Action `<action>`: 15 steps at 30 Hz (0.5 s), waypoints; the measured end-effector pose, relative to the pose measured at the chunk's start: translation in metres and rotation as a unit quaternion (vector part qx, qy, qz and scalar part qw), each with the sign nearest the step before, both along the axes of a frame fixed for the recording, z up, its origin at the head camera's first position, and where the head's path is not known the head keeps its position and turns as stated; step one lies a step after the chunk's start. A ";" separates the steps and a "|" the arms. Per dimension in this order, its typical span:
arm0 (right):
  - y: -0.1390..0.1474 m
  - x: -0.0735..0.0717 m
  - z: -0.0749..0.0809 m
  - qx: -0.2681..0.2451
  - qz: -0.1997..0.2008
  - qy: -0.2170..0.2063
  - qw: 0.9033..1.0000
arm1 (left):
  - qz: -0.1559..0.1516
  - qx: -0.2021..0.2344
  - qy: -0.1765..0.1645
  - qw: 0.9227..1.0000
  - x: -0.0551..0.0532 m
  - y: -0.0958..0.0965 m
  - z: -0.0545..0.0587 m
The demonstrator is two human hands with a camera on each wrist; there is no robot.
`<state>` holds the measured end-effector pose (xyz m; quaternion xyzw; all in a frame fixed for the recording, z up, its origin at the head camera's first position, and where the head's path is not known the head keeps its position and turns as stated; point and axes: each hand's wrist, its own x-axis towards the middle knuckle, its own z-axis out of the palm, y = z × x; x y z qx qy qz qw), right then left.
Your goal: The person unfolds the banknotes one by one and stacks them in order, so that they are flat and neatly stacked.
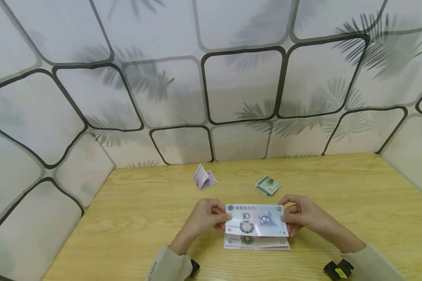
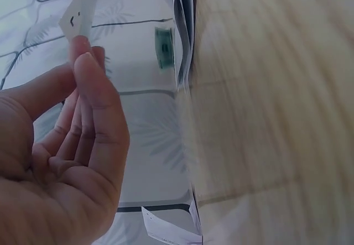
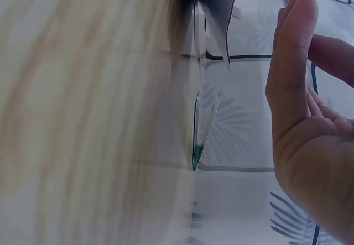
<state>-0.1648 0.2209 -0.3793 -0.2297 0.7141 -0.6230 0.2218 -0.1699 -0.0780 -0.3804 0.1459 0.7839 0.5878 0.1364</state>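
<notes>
A pale blue and lilac play banknote point(image 1: 256, 230) marked 10 is stretched flat between both hands. My left hand point(image 1: 205, 215) pinches its left edge between thumb and fingers, and my right hand point(image 1: 304, 216) pinches the right edge. In the left wrist view, the held note point(image 2: 83, 15) is lifted clear of the table. Below it lies a small pile of notes point(image 1: 256, 244), the top one marked 20 and partly hidden by the held note. In the right wrist view, the pile's notes point(image 3: 218, 7) have creased, raised ends.
A folded purple note point(image 1: 201, 178) stands partly upright near the table's back edge. Right of it lies a folded green note point(image 1: 267, 186), marked 2. The light wooden table point(image 1: 133, 218) meets a patterned fabric wall point(image 1: 246, 86) behind and at both sides.
</notes>
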 end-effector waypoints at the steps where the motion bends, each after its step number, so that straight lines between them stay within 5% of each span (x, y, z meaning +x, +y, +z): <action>1: 0.001 0.000 0.000 0.001 0.003 0.003 1.000 | -0.004 0.000 -0.003 1.000 0.001 0.000 0.001; 15: 0.004 -0.001 -0.004 0.056 0.006 0.003 0.998 | -0.037 -0.030 -0.016 0.999 0.004 0.003 -0.001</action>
